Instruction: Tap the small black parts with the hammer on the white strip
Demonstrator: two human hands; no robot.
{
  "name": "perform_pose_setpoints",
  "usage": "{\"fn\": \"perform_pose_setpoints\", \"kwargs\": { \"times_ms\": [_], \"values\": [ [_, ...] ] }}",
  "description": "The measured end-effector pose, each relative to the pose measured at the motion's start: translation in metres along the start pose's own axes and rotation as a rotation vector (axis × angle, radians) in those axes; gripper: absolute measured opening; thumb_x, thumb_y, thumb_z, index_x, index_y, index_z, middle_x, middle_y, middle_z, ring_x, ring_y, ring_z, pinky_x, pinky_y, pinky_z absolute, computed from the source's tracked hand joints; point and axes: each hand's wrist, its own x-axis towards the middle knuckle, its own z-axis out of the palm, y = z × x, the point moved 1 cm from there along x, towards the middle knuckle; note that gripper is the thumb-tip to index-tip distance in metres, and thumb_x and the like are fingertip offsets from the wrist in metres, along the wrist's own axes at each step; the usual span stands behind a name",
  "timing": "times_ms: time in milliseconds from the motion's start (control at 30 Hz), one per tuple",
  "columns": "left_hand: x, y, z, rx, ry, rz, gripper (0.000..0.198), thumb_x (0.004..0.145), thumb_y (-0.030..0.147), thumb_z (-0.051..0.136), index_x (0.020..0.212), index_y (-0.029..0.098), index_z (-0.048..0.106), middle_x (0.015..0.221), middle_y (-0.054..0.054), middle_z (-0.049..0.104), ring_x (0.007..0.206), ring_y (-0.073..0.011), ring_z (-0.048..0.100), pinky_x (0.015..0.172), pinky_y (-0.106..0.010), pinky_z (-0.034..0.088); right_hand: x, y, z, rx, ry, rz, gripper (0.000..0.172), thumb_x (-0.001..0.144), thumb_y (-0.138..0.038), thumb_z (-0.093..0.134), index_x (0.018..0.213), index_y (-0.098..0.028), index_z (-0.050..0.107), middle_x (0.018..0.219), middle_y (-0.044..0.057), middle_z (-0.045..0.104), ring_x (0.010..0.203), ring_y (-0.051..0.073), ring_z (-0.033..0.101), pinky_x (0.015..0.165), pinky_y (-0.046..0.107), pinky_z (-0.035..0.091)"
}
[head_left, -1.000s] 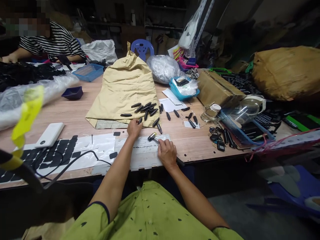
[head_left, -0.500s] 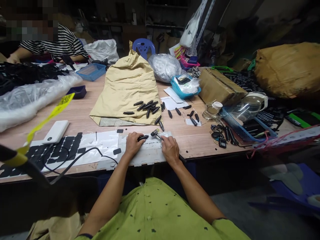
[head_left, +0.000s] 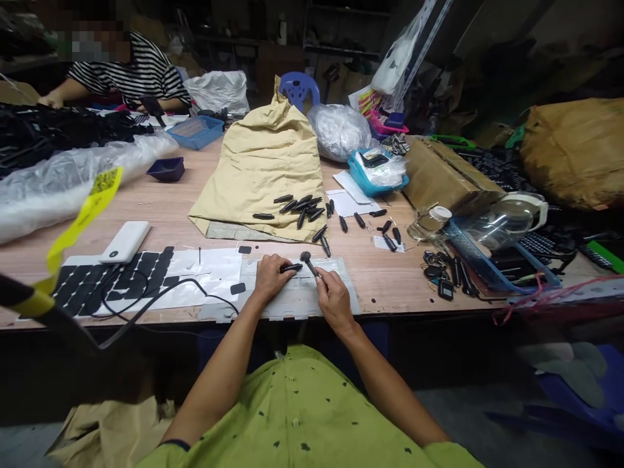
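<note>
My left hand [head_left: 271,277] is closed on a black tapered piece [head_left: 293,267], keeping it low over a grey board [head_left: 287,304] at the table's front edge. In my right hand [head_left: 335,300] is a small hammer [head_left: 311,266], gripped by its metal handle, with its dark head up near the tip of that piece. Beyond the hands, several similar black pieces [head_left: 302,207] lie in a loose group on a beige cloth [head_left: 263,162]. More black pieces [head_left: 359,220] are scattered to its right.
A white power bank [head_left: 125,242] and a black cable [head_left: 160,294] lie at left. Keys [head_left: 435,266], a glass jar [head_left: 426,224] and a blue basket [head_left: 492,273] with a clear pitcher [head_left: 507,218] stand at right. A person in a striped top [head_left: 151,65] sits across the table.
The hammer's head has risen slightly and turned, so the handle now points more toward me. The left hand keeps its hold on the black piece. The whole view has shifted a little.
</note>
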Motion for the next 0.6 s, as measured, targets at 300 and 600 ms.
{"fn": "perform_pose_setpoints", "kwargs": {
  "times_ms": [300, 600],
  "values": [
    [-0.001, 0.002, 0.001, 0.015, 0.001, -0.003, 0.013, 0.082, 0.034, 0.075, 0.094, 0.029, 0.077, 0.095, -0.005, 0.070, 0.102, -0.0282, 0.056, 0.092, -0.041, 0.042, 0.003, -0.006, 0.001, 0.001, -0.038, -0.011, 0.037, 0.099, -0.022, 0.041, 0.119, -0.022, 0.072, 0.102, 0.008, 0.071, 0.098, 0.020, 0.066, 0.088, 0.031, 0.053],
    [-0.002, 0.000, 0.003, 0.015, -0.005, -0.003, 0.014, 0.083, 0.035, 0.073, 0.095, 0.027, 0.076, 0.096, -0.004, 0.070, 0.102, -0.0268, 0.056, 0.091, -0.039, 0.041, 0.004, 0.000, 0.010, -0.096, -0.055, -0.013, 0.035, 0.096, -0.018, 0.045, 0.116, -0.023, 0.074, 0.097, 0.006, 0.069, 0.090, 0.019, 0.065, 0.081, 0.028, 0.051]
  ]
}}
